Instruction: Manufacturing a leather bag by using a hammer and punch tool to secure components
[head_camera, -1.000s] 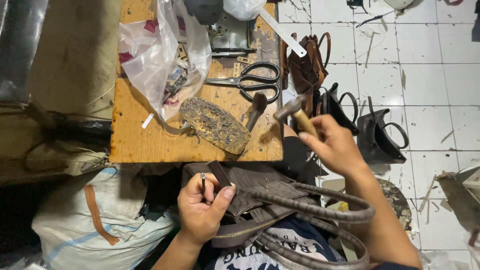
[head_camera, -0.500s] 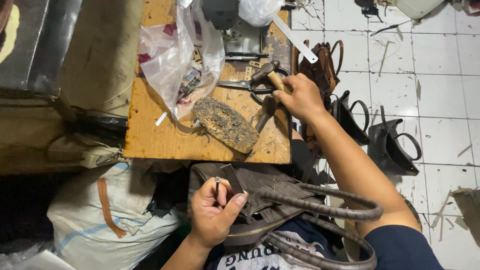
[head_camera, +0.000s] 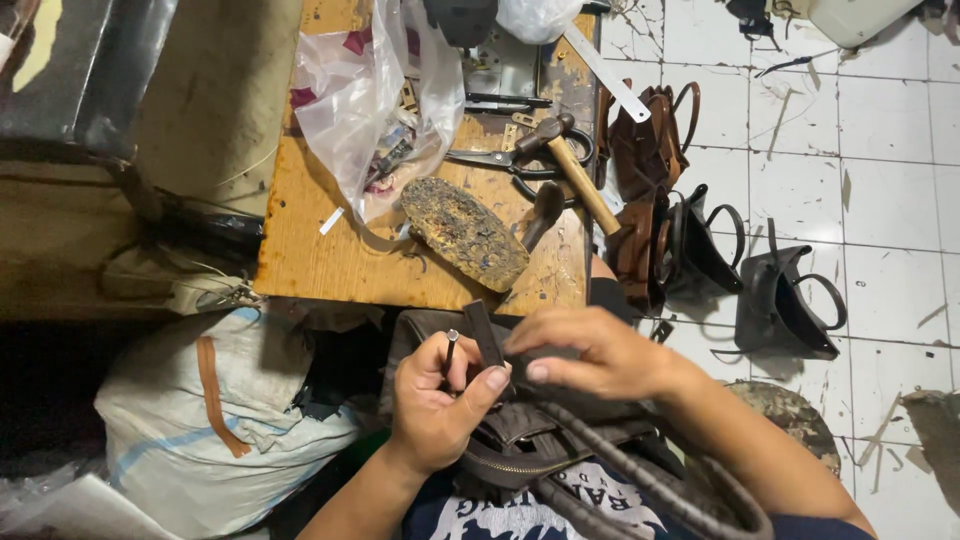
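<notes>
Head view shows the left hand (head_camera: 432, 405) pinching a small metal punch (head_camera: 450, 350) upright on the dark bag strap (head_camera: 487, 338), right hand (head_camera: 590, 352) fingers steadying it, while the hammer (head_camera: 570, 170) lies unused on the workbench (head_camera: 330, 250).

Colours as I log them: bag (head_camera: 560, 440) under my fingers (head_camera: 495, 378), dark grey-brown with braided handles (head_camera: 640, 480); strap piece (head_camera: 487, 335) between them, near black. Beyond the fingers, tabletop (head_camera: 330, 250) orange-brown wood; block (head_camera: 465, 232) on it mottled black, yellow and blue; hammer (head_camera: 575, 170) with pale wooden handle. Right of the fingers, floor (head_camera: 880, 200) white tiles with dark grout. Left of them, sack (head_camera: 200, 420) off-white with orange strip.
</notes>
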